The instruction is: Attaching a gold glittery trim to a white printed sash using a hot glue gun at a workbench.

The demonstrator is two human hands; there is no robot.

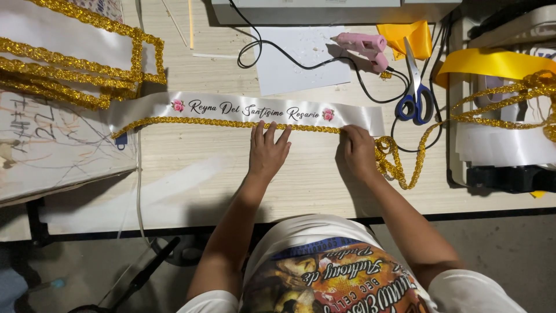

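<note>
Here you are leaning over a pale wooden table (191, 174), pressing gold glitter trim (220, 122) along the near edge of a white satin sash (255, 109) that is lying flat from left to right across the middle of the table. Your left hand (267, 152) is lying open, palm down, its fingertips (272, 130) resting on the trim about halfway along the sash; it is grasping nothing. Your right hand (359, 152) is pressing down at the right end of the sash, fingers curled onto the trim where it is leaving the fabric, though you cannot tell whether it is pinching the trim or only holding it flat. Past that hand the loose trim is running in a tangle to the right and climbing toward a heap of the same gold trim (530, 87) far right. Beyond the sash, blue-handled scissors (414, 87) are lying just right of a pink glue gun (366, 46), whose black cord (301, 64) is looping across a sheet of white paper (289, 64). A yellow ribbon (486, 61) is curving at the far right, and more trimmed white sashes (69, 52) are lying piled at the far left.
</note>
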